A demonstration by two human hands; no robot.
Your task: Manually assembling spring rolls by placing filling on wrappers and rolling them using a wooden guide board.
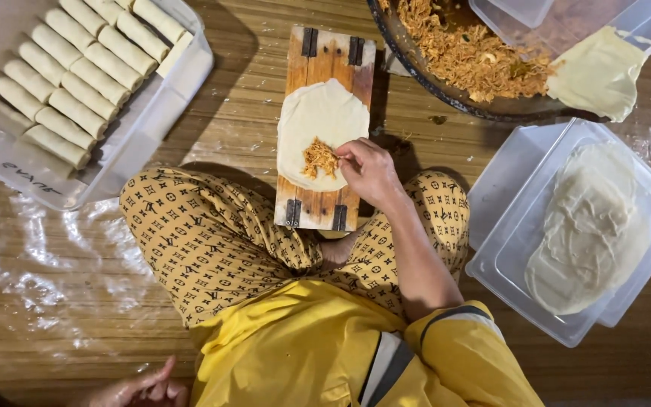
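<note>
1. Right hand (367, 169) rests over the near right edge of a round wrapper (322, 132), its fingertips drawn together on a small heap of shredded filling (319, 157).
2. Left hand (141, 388) shows only at the bottom edge of the view, fingers loosely spread and holding nothing I can see.
3. Pale and thin, the wrapper lies flat on a narrow wooden board (318, 203) with dark metal hinges at both ends; the board sits on the floor just in front of the person's crossed legs.
4. Golden-brown and stringy, the filling sits in a loose clump on the near part of the wrapper, off its centre.
5. Beyond the board to the right, a dark round pan (416, 56) holds much more of the same filling.
6. On the right, a clear plastic tub (506, 188) holds a stack of flat wrappers.
7. At the top left, another clear tub (152, 136) holds rows of finished rolls (77, 75), packed side by side.
</note>
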